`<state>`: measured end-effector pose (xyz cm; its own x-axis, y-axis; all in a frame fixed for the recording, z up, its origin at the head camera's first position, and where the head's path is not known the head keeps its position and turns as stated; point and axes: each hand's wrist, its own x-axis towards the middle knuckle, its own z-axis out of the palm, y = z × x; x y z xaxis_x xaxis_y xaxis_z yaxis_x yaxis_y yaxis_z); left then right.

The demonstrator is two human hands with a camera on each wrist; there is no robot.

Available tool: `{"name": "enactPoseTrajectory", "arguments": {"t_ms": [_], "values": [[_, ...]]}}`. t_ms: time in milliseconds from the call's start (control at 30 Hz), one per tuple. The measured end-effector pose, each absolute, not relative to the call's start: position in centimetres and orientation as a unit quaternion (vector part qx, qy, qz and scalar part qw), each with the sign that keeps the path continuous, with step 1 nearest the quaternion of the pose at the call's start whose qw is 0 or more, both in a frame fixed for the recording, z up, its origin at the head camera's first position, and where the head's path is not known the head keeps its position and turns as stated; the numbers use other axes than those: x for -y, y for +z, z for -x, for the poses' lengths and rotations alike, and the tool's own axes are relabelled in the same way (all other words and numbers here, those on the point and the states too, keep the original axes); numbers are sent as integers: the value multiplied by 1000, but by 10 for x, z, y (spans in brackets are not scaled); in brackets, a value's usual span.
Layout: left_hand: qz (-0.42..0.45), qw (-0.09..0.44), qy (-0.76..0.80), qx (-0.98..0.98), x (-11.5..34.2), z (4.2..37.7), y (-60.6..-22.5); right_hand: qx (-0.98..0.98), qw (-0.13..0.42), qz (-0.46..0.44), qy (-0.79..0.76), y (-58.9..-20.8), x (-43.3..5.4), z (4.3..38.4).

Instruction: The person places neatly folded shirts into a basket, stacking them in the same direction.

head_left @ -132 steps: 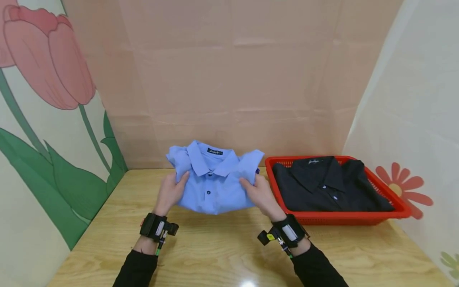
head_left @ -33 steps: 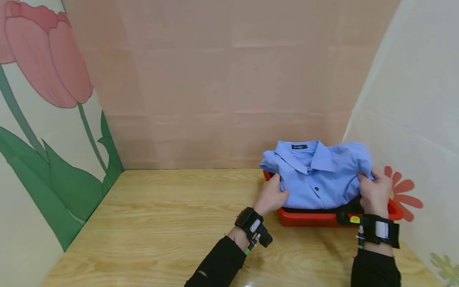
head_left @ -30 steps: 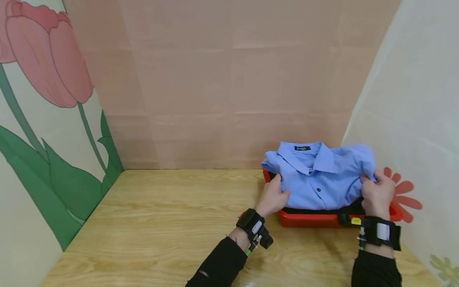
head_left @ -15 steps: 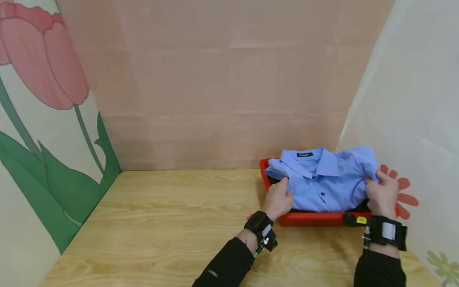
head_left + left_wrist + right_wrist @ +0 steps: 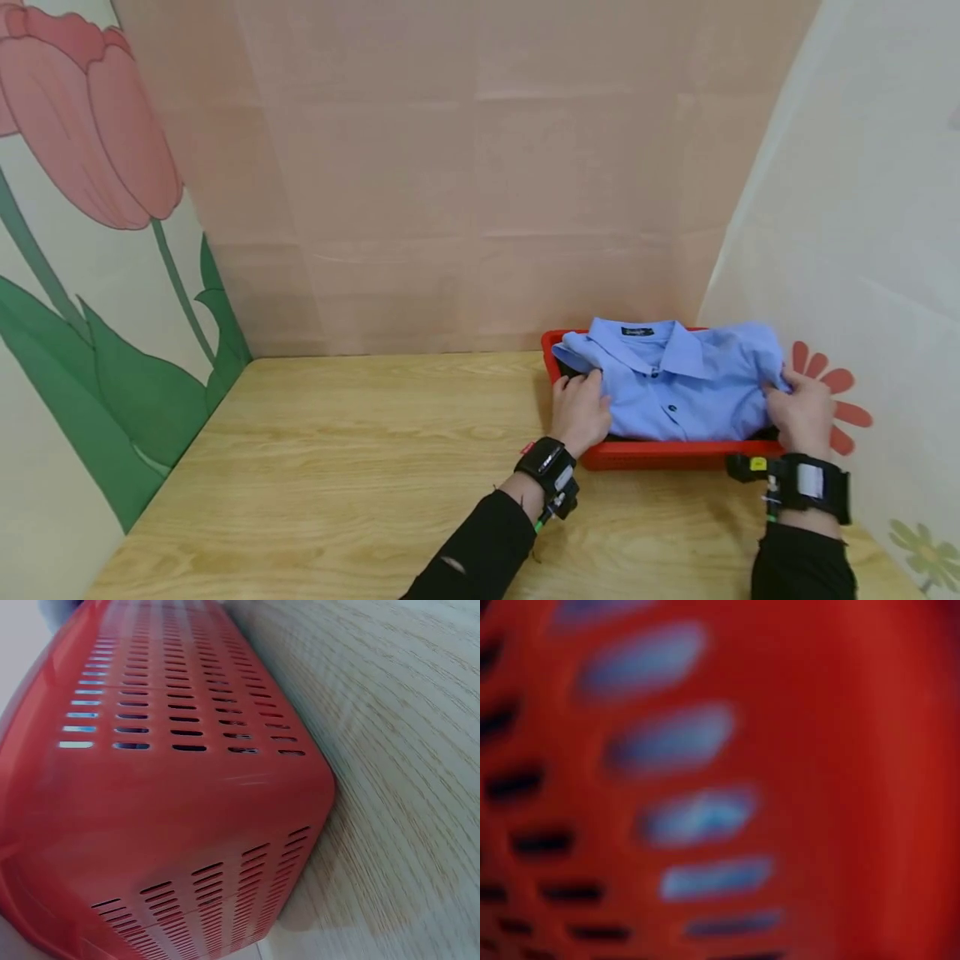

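Note:
In the head view a folded light blue collared shirt (image 5: 682,383) lies in the red slotted basket (image 5: 667,454), over dark cloth that shows at its edges. The left hand (image 5: 581,412) grips the shirt's left side at the basket's front left corner. At the other end, the right hand (image 5: 802,412) pinches the shirt's right side; its fingertips are partly hidden by fabric. The left wrist view is filled mostly by the basket's outer corner (image 5: 172,795). Close and blurred, the basket wall (image 5: 810,780) fills the right wrist view, with pale blue showing through its slots.
The basket stands on a wooden table (image 5: 337,467), near the brown paper backdrop (image 5: 465,208). A white sheet (image 5: 862,233) with printed flowers borders the right side, and a tulip-printed panel (image 5: 90,250) the left.
Both hands carried the blue shirt from the table's middle rightward over the basket, above the black shirt. Over the last second it has sunk lower into the basket, and the front rim shows more.

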<state>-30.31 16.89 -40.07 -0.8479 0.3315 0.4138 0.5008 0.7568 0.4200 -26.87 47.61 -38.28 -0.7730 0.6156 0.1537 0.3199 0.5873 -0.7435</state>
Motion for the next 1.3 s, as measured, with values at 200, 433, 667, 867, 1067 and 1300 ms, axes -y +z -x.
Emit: {"name": "enactPoseTrajectory", "arguments": {"t_ms": [200,433,667,867,1067,1300], "values": [[209,174,-234,933,-168,304,-407,892,223,247,304,-394,-483,272],[174,203,-247,931,-163,308,-406,909,240,238,244,-395,-484,278],[198,165,-226,939,-157,311,-406,944,224,157,186,-402,-487,281],[187,73,-230,952,-154,313,-407,969,164,139,125,-406,-490,283],[186,52,-211,958,-153,317,-405,979,109,133,107,-406,-492,285],[193,33,-222,955,-152,317,-406,982,33,142,122,-404,-493,285]]}}
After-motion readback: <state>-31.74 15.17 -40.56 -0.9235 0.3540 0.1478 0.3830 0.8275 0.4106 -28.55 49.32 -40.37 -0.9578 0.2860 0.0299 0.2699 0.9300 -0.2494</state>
